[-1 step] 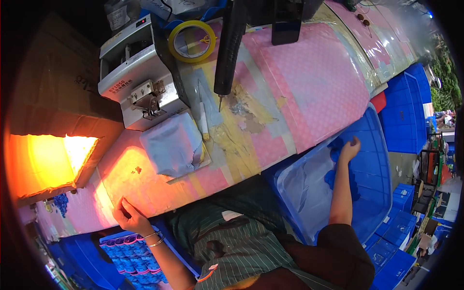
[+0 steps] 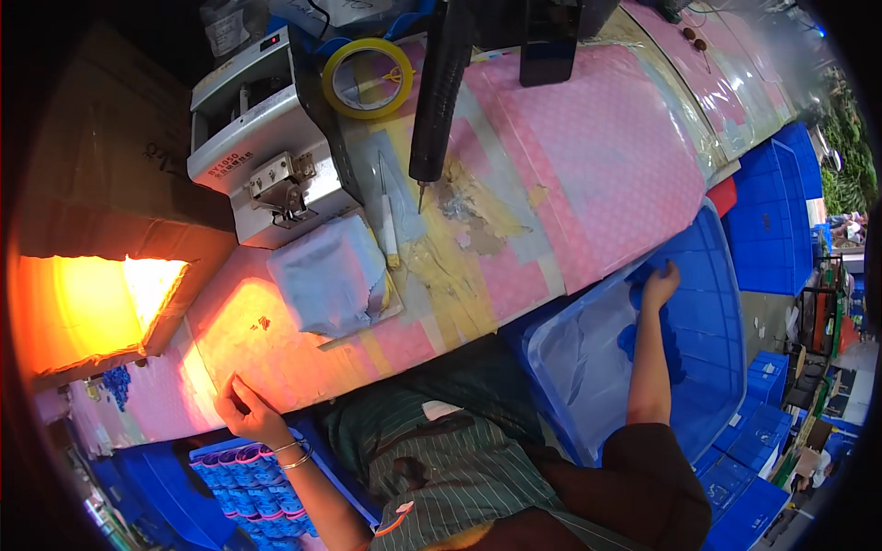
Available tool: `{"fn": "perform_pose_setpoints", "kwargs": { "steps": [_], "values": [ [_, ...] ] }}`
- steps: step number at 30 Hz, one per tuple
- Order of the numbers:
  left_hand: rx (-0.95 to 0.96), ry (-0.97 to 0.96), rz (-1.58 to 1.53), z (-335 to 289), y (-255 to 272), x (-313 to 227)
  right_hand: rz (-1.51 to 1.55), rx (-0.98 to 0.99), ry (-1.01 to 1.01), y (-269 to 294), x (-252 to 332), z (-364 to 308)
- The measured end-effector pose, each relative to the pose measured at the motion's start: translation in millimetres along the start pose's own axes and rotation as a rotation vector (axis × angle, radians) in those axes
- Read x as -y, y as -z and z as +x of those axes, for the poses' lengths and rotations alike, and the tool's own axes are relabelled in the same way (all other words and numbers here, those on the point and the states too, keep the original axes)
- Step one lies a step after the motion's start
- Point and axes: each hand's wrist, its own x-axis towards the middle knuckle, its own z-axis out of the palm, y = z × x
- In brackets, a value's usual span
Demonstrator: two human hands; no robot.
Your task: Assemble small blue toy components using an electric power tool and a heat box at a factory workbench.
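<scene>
Two hands noted, well apart. Left hand (image 2: pixel 250 411), lower left of the frame: at the near edge of the bench (image 2: pixel 597 147), thumb and fingers curled with a narrow gap; whether anything is pinched there, I cannot tell. Right hand (image 2: pixel 661 286), right of centre: inside the bin (image 2: pixel 712 266), fingers bent; its grip cannot be told from where I stand. Dark blue pieces (image 2: pixel 676 349) lie in the bin, just beside that wrist. Lower left: a tray (image 2: pixel 310 439) of blue, pink-rimmed parts (image 2: pixel 262 496). Left: a carton (image 2: pixel 101 174), brightly lit inside. Upper left: a machine (image 2: pixel 266 138), with a folded cloth (image 2: pixel 326 275) below it and a white-handled pick (image 2: pixel 389 225) beside the cloth. Upper centre: yellow tape (image 2: pixel 369 112) and a black screwdriver (image 2: pixel 434 119), tip downward.
</scene>
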Motion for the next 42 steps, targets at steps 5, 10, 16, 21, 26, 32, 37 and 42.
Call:
{"fn": "perform_pose_setpoints", "kwargs": {
  "steps": [5, 10, 16, 21, 26, 32, 37, 42],
  "values": [
    [0.015, 0.008, 0.024, -2, 4, 4, -0.151, 0.328, 0.051, -40, -5, -15],
    [0.02, 0.034, 0.026, -2, 2, 1, -0.35, 0.496, 0.033, -82, -53, -16],
    [0.026, 0.058, 0.027, -1, 8, 2, -0.498, 0.569, -0.052, -104, -83, -5],
    [0.032, 0.082, 0.022, -2, -1, 6, -0.348, 0.433, -0.077, -111, -116, -6],
    [0.009, 0.081, 0.025, -1, 3, 3, -0.567, 0.497, 0.12, -91, -59, -10],
    [0.003, 0.077, 0.021, -3, 4, 3, -0.624, 0.376, 0.308, -63, -25, -8],
    [0.022, 0.08, 0.019, -6, 7, 6, -0.272, 0.39, -0.041, 1, 22, -19],
    [0.024, 0.093, 0.027, -5, -2, 9, 0.116, 0.174, -0.41, 38, -2, -22]
  ]
}}
